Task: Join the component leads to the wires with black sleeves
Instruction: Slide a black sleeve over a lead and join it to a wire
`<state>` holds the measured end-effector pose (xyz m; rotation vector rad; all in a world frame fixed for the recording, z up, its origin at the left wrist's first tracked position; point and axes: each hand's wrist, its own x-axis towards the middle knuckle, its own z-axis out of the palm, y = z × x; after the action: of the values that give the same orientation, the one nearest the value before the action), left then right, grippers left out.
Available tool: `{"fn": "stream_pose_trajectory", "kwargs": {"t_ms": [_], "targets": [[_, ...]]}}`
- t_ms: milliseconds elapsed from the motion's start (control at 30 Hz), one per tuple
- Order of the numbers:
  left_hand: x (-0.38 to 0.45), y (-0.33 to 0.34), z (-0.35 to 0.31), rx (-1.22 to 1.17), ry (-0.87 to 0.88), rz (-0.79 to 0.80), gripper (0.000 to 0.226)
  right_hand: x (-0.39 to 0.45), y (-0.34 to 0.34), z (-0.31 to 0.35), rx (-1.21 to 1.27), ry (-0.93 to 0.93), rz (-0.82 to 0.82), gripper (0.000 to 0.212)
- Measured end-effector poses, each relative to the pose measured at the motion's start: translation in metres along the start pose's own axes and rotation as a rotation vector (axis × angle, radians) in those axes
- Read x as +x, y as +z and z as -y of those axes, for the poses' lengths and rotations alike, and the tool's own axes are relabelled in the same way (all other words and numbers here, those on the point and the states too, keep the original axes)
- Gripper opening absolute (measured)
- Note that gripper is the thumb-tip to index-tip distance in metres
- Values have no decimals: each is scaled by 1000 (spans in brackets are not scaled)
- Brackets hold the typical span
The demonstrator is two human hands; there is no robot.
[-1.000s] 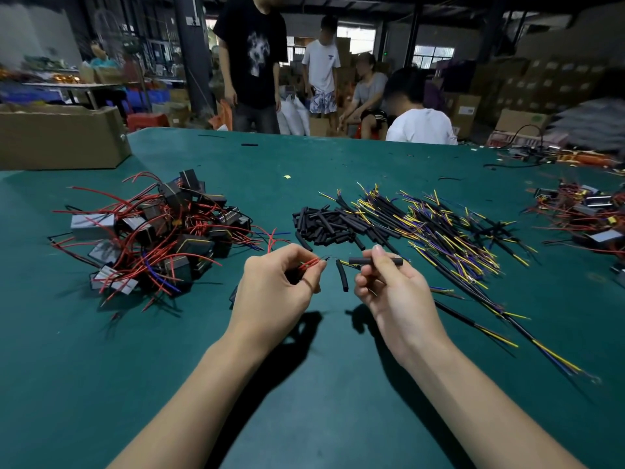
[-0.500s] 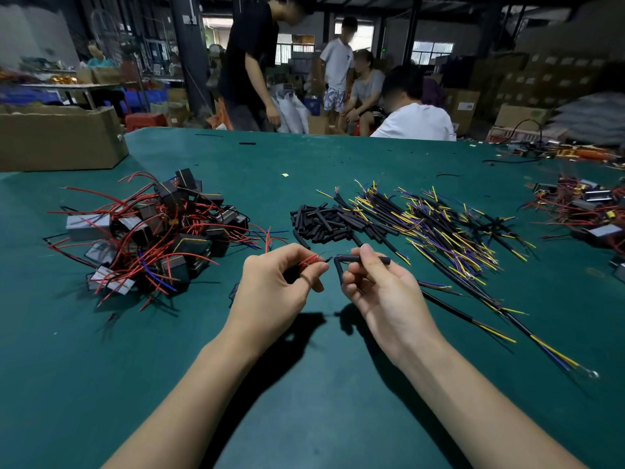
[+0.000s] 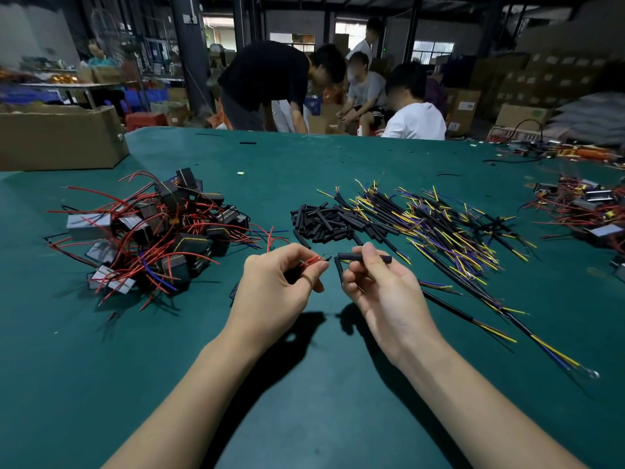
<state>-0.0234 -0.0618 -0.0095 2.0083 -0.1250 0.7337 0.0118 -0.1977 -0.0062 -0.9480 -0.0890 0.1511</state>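
Observation:
My left hand [image 3: 280, 286] pinches the red leads [image 3: 311, 261] of a component that is mostly hidden under the palm. My right hand [image 3: 378, 286] pinches a black sleeve [image 3: 351, 257] that points left at the lead tips, a small gap between them. A second black sleeve [image 3: 338, 270] hangs from the same fingers. A heap of black box components with red leads [image 3: 159, 231] lies at the left. Loose black sleeves [image 3: 321, 223] are piled in the middle. Black-jacketed wires with yellow and purple ends [image 3: 439, 228] spread to the right.
All lies on a green table [image 3: 304, 401]. A cardboard box [image 3: 57, 137] stands at the far left edge. More components with wires [image 3: 588, 208] sit at the far right. Several people [image 3: 365, 93] work beyond the far edge.
My right hand has brought the black sleeve leftward toward the red lead tips, then held it there. A person in black at the back has bent down.

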Motion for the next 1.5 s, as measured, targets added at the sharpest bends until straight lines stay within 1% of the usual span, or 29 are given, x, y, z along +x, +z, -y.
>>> {"fn": "stream_pose_trajectory", "kwargs": {"t_ms": [267, 367, 467, 567, 633, 767, 833, 900, 967, 1033, 1100, 1200, 1333, 1500], "targets": [[1, -2, 0, -16, 19, 44, 11, -3, -2, -2, -334, -182, 66, 12], [1, -2, -1, -116, -46, 56, 23, -2, -5, 3, -480, -265, 103, 13], [0, -4, -1, -153, -72, 115, 33, -3, -6, 4, -588, -270, 182, 13], [1, -7, -1, -111, -47, 180, 38, -4, -6, 3, -586, -194, 264, 9], [3, -11, -3, -7, 31, 202, 36, -5, -5, 1, -605, -185, 295, 10], [8, -29, -6, 201, 151, 209, 14, -3, -5, 2, -625, -249, 225, 14], [10, -38, -6, 264, 130, 230, 12, -2, -7, 3, -626, -277, 178, 12], [9, -42, -6, 290, 60, 306, 9, 0, -8, 3, -637, -296, 145, 10], [7, -41, -6, 249, -2, 393, 2, 0, -8, 3, -636, -305, 125, 10], [6, -37, -6, 195, -27, 430, 12, 0, -8, 2, -628, -310, 115, 10], [6, -35, -3, 189, -41, 413, 15, -1, -7, 2, -630, -313, 115, 10], [7, -32, 1, 174, -86, 346, 15, -1, -8, 3, -625, -305, 114, 10], [5, -23, 3, 77, -136, 266, 14, -3, -7, 1, -636, -233, 184, 12], [5, -17, 4, 50, -96, 291, 24, -6, -3, -6, -657, -175, 249, 16]]}}
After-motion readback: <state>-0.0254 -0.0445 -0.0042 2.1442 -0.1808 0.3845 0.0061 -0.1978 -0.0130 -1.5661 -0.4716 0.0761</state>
